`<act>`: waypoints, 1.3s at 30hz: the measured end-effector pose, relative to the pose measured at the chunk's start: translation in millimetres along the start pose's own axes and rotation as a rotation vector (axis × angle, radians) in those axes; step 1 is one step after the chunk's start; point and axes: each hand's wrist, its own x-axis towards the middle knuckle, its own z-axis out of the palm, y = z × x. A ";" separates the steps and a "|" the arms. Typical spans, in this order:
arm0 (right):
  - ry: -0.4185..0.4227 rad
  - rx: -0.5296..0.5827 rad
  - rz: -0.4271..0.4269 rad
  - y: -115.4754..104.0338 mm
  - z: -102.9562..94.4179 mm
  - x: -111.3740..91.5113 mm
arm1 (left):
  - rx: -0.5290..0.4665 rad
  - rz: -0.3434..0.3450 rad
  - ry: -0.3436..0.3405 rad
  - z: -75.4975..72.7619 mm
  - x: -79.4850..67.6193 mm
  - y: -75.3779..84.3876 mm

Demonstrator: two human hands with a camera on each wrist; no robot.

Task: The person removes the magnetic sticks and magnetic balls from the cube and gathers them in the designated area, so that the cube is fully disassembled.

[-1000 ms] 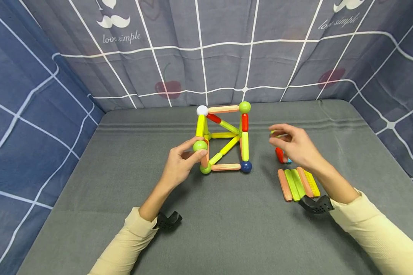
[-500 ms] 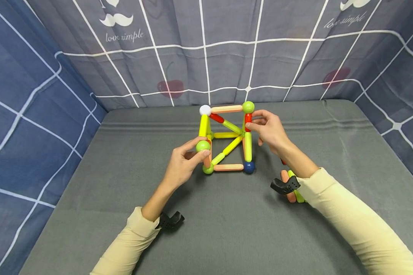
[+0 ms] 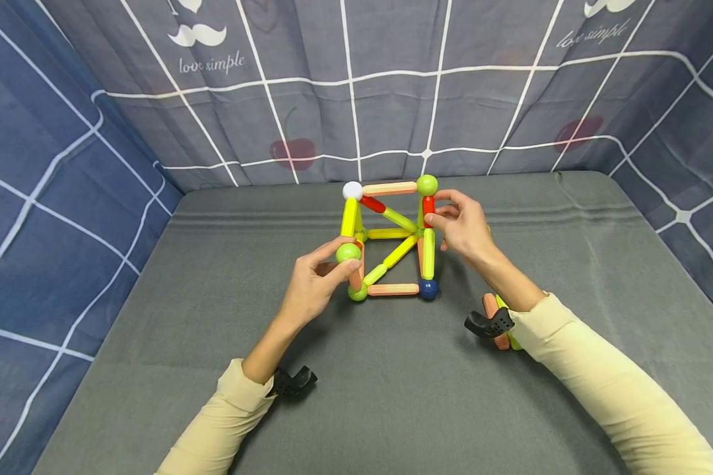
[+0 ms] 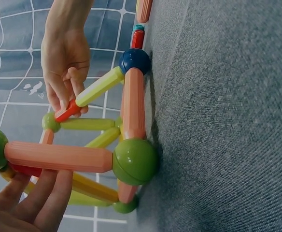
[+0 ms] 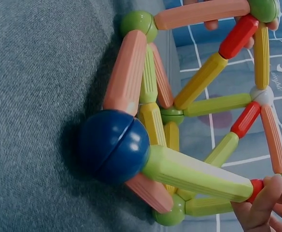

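Observation:
A cube-like frame of magnetic rods and balls stands on the cloth. My left hand point(image 3: 315, 287) pinches a green ball point(image 3: 348, 253) at its upper near-left corner, with several fingers behind the salmon rod point(image 4: 59, 157) below it. On the right side, my right hand point(image 3: 466, 227) pinches a short red rod point(image 3: 429, 211) between thumb and fingers. This rod joins a light green rod point(image 5: 201, 174) in a slanting line from the far top green ball point(image 3: 427, 185) to the navy ball point(image 5: 114, 146). A white ball point(image 3: 352, 190) tops the far-left corner.
Loose salmon and green rods point(image 3: 496, 320) lie at the right, partly hidden under my right wrist. A red piece point(image 4: 138, 38) lies beyond the navy ball. Checked curtains point(image 3: 386, 112) rise behind and beside the grey cloth point(image 3: 392, 396).
My right hand has moved left from above the loose rods to the frame and now pinches the red rod. The left hand keeps its hold on the green ball.

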 end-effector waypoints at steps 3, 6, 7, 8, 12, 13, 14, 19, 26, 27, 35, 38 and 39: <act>0.005 0.007 0.005 0.7 -1.2 -0.7 | -0.002 -0.002 0.002 -0.1 -0.2 -0.7; 0.007 0.014 0.006 1.0 -2.2 -1.2 | 0.001 0.004 0.001 -0.1 -0.3 -0.5; 0.007 0.015 0.005 0.9 -2.5 -1.6 | -0.001 0.006 -0.001 -0.2 -0.3 -0.5; 0.009 0.012 0.004 0.8 -2.6 -2.0 | -0.001 0.008 -0.002 -0.2 -0.3 -0.7; 0.028 -0.006 -0.007 0.8 -2.3 -4.3 | -0.013 0.012 -0.006 -0.8 -0.4 -1.5; 0.033 -0.013 -0.011 0.9 -2.2 -5.2 | -0.014 0.012 -0.007 -1.1 -0.4 -1.5; 0.040 -0.022 -0.016 1.5 -2.6 -6.0 | -0.015 0.012 -0.007 -0.8 -0.2 -1.7; 0.067 -0.044 -0.026 2.8 -5.2 -8.4 | -0.010 0.018 -0.006 -0.3 -0.4 -2.0; 0.080 -0.035 -0.004 2.7 -7.8 -8.4 | -0.017 0.020 -0.004 -0.6 0.1 -1.2; 0.082 -0.033 0.000 2.7 -8.3 -8.5 | -0.015 0.020 -0.004 -0.5 0.3 -0.9; 0.128 0.112 0.036 1.5 -15.0 -9.6 | -0.019 0.022 -0.012 -1.1 1.0 -0.3; 0.120 0.099 0.044 3.5 -19.7 -11.6 | -0.019 0.019 -0.015 -1.2 1.0 -0.6; 0.111 0.080 0.047 4.8 -21.9 -12.7 | -0.017 0.019 -0.016 -1.1 1.0 -0.7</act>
